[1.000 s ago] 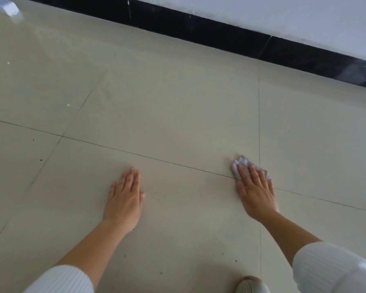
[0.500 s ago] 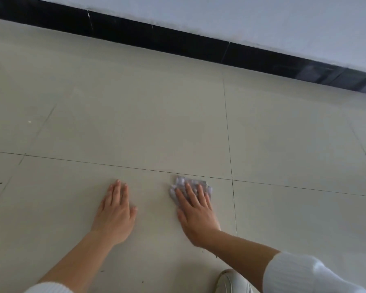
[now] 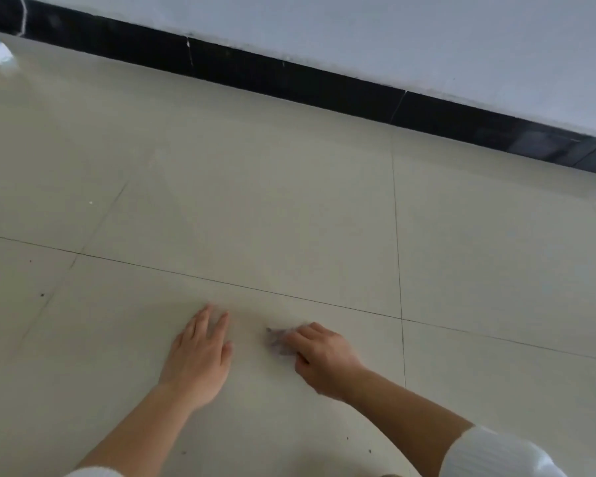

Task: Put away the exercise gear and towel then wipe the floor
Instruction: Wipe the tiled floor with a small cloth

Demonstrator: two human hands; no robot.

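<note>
Low in the middle of the frame, my right hand (image 3: 324, 352) sits on the floor (image 3: 289, 201) with its fingers (image 3: 307, 333) curled down over a small crumpled cloth (image 3: 278, 340), bunching it against the tile. The picture is smeared there, so I cannot tell how much of the cloth lies under my palm, and the wad shows no clear long side. What shows of it pokes out to the left of those fingers, toward my left hand (image 3: 200, 352). That hand lies flat and open on the floor near it, holding nothing and, I judge, propping me. So the cloth lies between my two hands, and only the right one touches it. I judge any coming stroke belongs to the right hand, dragging the cloth back rightward toward the dark seam (image 3: 398, 235).
</note>
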